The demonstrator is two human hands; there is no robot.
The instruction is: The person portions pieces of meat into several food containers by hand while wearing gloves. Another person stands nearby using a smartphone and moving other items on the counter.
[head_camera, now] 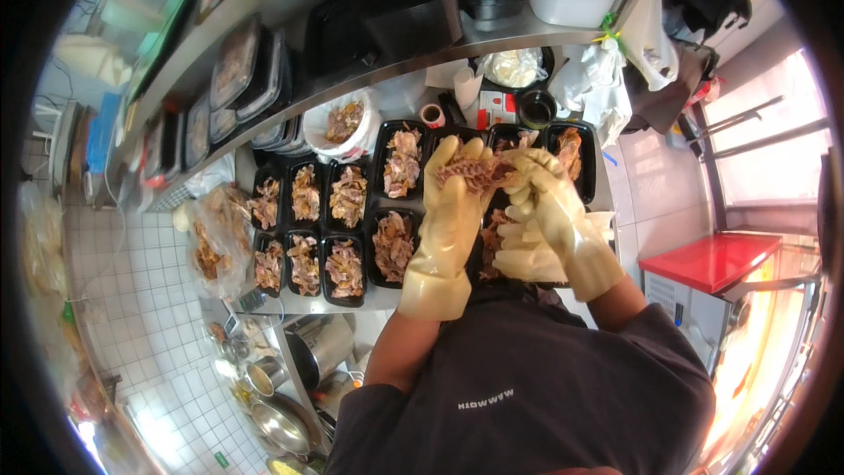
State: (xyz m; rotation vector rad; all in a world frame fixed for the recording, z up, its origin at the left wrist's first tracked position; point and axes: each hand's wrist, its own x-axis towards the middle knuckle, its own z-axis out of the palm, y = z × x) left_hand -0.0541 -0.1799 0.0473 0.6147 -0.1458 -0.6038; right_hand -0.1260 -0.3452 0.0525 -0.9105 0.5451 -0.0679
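Note:
I wear long cream rubber gloves on both hands. My left hand holds a ribbed piece of dark cooked meat, palm up, above the black plastic trays. The fingers of my right hand are closed on the right end of the same piece. Below my right hand lies a pale, glove-like thing, partly covering a tray. Left of my hands stands a large black tray of torn meat; another tray of meat is behind it. My hands hide parts of the trays beneath.
Several smaller meat-filled trays stand in rows at the left, beside a clear plastic bag of meat. A white bucket holds more meat. Overhead, a metal shelf carries stacked black containers. At right is a red-topped cabinet.

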